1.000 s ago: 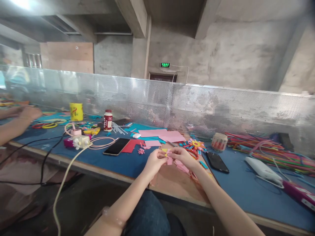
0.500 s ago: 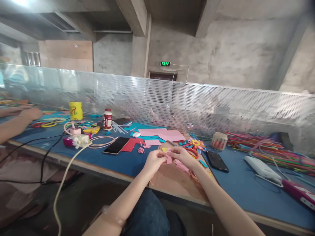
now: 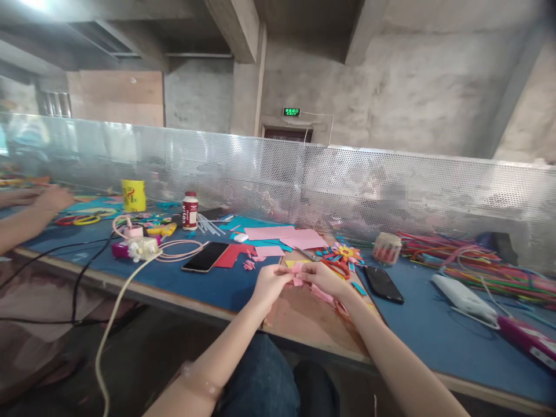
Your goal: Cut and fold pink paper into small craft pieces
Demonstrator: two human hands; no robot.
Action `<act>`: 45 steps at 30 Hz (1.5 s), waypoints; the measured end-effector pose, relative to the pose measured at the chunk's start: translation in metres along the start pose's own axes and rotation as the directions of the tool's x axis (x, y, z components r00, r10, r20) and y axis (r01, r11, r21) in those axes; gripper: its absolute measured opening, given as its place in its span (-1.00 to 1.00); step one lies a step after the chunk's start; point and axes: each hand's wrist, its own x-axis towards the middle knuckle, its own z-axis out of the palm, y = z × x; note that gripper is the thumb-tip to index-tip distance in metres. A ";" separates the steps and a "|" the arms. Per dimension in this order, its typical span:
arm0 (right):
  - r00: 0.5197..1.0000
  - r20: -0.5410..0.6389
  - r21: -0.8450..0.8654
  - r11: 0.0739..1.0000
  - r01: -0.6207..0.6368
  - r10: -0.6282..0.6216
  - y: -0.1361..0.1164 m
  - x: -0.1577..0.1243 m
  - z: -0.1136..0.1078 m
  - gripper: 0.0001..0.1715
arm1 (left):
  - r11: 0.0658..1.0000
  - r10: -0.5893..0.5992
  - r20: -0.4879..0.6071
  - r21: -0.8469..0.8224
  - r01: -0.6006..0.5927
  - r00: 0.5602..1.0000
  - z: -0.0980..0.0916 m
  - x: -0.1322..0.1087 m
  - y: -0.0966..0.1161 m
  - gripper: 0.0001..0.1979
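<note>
Pink paper scrap (image 3: 297, 273), seemingly folded, pinched between left hand (image 3: 270, 282) and right hand (image 3: 324, 275) fingers.

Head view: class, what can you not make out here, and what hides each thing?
Head view: pink paper piece, mostly covered by the left hand and right hand pinching it.
Head view: bottle label, too small to read.
Head view: co-worker's arm, cut off by the left edge.
Head view: shapes behind the perforated screen, blurred.

Dim hall; ceiling lamp (image 3: 35, 4) blown out, far up-left of left hand (image 3: 269, 284). Frame edges bow; co-worker's hand (image 3: 52, 198), far left, slightly blurred. Shadows soft.
</note>
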 end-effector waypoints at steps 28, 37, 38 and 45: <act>0.988 0.094 0.476 0.866 -0.153 0.123 -0.005 -0.007 -0.004 -0.54 | 0.688 0.497 0.191 0.507 -0.519 0.846 -0.001 -0.002 -0.002 -0.87; 0.980 -0.180 0.155 0.981 0.116 -0.087 -0.003 0.001 -0.003 -0.59 | 0.887 0.340 0.042 0.318 -0.336 0.939 -0.007 0.007 -0.007 -0.85; 0.981 -0.169 0.152 0.981 0.118 -0.092 -0.004 0.001 -0.002 -0.60 | 0.899 0.327 0.054 0.291 -0.328 0.943 -0.007 0.007 -0.007 -0.85; 0.983 -0.177 0.131 0.989 0.070 -0.046 -0.005 -0.001 0.002 -0.60 | 0.938 0.250 0.158 0.205 -0.279 0.955 -0.001 -0.003 0.001 -0.82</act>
